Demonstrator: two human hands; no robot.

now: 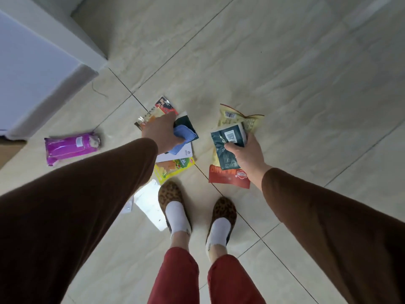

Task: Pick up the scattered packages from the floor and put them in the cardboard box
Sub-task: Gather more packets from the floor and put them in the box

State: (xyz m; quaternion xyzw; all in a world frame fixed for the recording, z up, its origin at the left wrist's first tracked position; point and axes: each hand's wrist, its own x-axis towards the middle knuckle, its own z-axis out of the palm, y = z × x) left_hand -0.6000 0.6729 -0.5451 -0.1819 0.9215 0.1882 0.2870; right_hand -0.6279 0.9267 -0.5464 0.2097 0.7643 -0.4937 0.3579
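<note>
- The left hand (161, 133) is reaching down over the middle heap, fingers curled and pinching a blue pack (183, 137); whether the card (175, 153) beneath is also in the grasp cannot be told.
- The right hand (243, 153) is closing around a dark green pack (228, 143), thumb on top, and is holding it above a yellow bag (238, 117) and a red pouch (228, 177) lying on the floor (285, 62).
- Judgement: 1 pack per hand is secure; stacking more risks a slip, since the film wrappers look slick.
- A purple pack (70, 147) is lying well apart to the left, a yellow-green pouch (173, 168) just before the left shoe (169, 196), and a clear sleeve (151, 205) beside that shoe.
- Advice: lift the blue pack straight up so the heap beneath is not being dragged.
- The box is barely showing: a brown corner (8, 152) at the left edge may be it, but this cannot be confirmed.
- Advice: watch the footing, as the sleeve is lying close to the shoe.
</note>
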